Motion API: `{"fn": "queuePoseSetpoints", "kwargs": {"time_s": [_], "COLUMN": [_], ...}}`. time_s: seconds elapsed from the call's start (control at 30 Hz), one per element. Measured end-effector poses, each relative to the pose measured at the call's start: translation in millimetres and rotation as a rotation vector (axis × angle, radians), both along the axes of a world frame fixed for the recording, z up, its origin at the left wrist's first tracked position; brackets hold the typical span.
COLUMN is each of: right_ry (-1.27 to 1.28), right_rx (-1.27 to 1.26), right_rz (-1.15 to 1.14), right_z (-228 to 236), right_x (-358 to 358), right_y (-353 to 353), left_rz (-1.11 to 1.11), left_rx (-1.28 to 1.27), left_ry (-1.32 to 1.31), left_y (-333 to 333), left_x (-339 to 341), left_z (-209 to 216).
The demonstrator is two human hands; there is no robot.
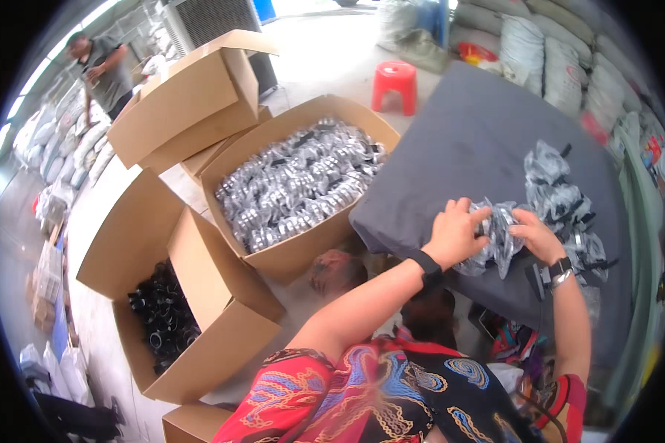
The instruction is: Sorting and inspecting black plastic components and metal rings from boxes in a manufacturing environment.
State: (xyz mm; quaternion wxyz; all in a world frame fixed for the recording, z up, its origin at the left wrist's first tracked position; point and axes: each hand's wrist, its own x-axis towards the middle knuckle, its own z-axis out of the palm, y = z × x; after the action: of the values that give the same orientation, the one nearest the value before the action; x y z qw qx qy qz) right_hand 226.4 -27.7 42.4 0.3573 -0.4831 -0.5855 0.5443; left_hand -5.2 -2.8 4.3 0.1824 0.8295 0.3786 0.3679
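Over the grey cloth-covered table (451, 125), my left hand (457, 232) and my right hand (537, 238) face each other around a bunch of parts in clear plastic bags (501, 236). Curled fingers press on the bunch from either side. What exactly the bags contain is hard to make out; silvery and black bits show through. Beside my right hand lies a loose heap of similar bagged parts (550, 188), running toward the table's far side.
Left of the table, a cardboard box (307, 255) holds rows of bagged parts. Nearer, an open box (222, 354) contains loose black parts (162, 317). Another carton (177, 111) stands behind, with a red stool (394, 85) beyond. A person (107, 70) stands far left; sacks (561, 70) line the right.
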Motion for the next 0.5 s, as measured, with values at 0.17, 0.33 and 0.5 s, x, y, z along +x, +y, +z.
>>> {"fn": "queuePoseSetpoints", "kwargs": {"time_s": [0.17, 0.33, 0.5], "right_ry": [-0.269, -0.316, -0.46], "right_rx": [0.038, 0.075, 0.211], "right_rz": [0.059, 0.047, 0.031], "right_z": [-3.4, -7.9, -6.0], "right_x": [-24.1, -19.0, -28.8], "right_y": [8.5, 6.9, 4.4], "left_rz": [0.031, -0.057, -0.038], "left_rx": [-0.002, -0.04, -0.03], "left_ry": [-0.039, -0.057, -0.062], "left_y": [5.2, 6.8, 8.1], "left_x": [-13.6, -4.0, -8.1], "left_z": [-8.3, -2.9, -5.2]}}
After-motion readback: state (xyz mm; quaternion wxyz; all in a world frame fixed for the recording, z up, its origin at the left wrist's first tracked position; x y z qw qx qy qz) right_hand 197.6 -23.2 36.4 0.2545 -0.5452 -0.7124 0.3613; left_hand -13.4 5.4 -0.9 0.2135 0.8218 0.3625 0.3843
